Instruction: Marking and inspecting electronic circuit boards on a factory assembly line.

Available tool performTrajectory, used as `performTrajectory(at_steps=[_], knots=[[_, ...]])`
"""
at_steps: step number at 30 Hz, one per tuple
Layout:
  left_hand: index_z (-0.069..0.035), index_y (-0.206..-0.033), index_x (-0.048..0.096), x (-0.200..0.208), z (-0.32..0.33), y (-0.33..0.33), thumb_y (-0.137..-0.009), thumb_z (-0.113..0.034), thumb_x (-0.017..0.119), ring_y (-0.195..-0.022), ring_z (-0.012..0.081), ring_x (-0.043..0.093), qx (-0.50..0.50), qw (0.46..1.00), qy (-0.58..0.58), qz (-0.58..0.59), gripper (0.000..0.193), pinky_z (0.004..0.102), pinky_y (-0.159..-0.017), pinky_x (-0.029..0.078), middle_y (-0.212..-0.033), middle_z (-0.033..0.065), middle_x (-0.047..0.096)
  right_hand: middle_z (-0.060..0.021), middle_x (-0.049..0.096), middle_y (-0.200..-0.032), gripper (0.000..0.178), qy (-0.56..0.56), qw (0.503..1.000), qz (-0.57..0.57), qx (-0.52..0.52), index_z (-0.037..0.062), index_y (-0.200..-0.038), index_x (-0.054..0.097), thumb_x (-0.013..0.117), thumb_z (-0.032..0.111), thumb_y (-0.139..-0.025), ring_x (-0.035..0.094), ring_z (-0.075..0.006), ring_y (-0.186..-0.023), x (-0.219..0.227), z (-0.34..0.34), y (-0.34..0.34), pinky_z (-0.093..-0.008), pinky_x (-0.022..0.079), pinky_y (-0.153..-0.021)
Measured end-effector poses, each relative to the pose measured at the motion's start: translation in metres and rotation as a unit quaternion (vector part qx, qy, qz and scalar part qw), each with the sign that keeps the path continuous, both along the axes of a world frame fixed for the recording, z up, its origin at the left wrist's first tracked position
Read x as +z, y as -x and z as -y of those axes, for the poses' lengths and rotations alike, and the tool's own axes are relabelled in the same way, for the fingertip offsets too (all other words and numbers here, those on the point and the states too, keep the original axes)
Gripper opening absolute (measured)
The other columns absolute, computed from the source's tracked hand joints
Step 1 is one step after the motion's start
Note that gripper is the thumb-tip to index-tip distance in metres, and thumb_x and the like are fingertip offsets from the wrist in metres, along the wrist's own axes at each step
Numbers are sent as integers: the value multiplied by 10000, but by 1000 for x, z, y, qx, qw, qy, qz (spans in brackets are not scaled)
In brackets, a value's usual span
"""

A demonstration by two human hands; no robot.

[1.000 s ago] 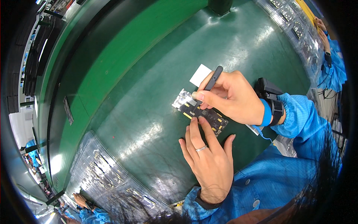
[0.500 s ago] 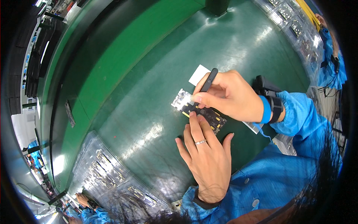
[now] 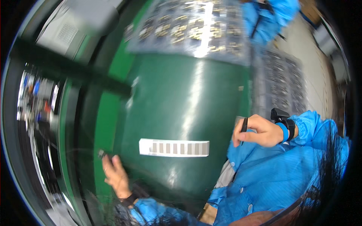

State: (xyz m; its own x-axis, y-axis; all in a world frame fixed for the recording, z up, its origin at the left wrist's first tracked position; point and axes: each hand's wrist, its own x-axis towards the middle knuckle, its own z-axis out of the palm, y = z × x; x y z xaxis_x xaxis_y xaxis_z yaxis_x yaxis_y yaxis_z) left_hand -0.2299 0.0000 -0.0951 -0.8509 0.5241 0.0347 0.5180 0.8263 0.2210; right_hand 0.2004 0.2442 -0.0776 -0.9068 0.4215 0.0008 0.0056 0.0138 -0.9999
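At the left, over the green ledge [image 3: 103,130], my left hand [image 3: 117,179] reaches out with thumb and fingers apart. A small dark piece [image 3: 101,153] shows at its fingertips, too blurred to name. My right hand [image 3: 260,132] is closed around a slim black tool [image 3: 244,129], held upright like a pen at the mat's right edge. Between the hands, a white strip with grey rectangles [image 3: 175,148] lies flat on the green mat [image 3: 169,101]; neither hand touches it.
Clear plastic trays [image 3: 188,32] with rows of small parts stand at the far side. Another parts tray [image 3: 283,83] sits to the right. A dark green post [image 3: 83,69] crosses the left. A person in a blue sleeve [image 3: 269,19] is at the far right.
My view has turned. My left hand has left the circuit board and moved left to the ledge. My right hand has drawn right with the black tool. The board no longer shows on the mat.
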Motion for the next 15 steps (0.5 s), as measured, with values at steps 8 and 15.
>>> performTrajectory(at_steps=[8,15], knots=[[29,-1431,520,-31,-137,60,-1054,-350,567,-1328,393,534,-337,933,-117,40,537,469,-1119,431,-1432,267,546,-186,637,-1069,324,-284,737,414,-453,1,-1190,652,622,233,-966,629,-363,-1097,-146,-40,-254,-436,508,-934],[25,-1446,498,15,-175,-68,-1035,-310,608,-1368,389,496,-484,861,-143,60,542,471,-1141,417,-1443,272,513,-183,578,-1240,464,-317,695,397,-509,9,-1265,638,700,327,-933,581,-376,-1193,-148,-64,-295,-426,483,-1036]])
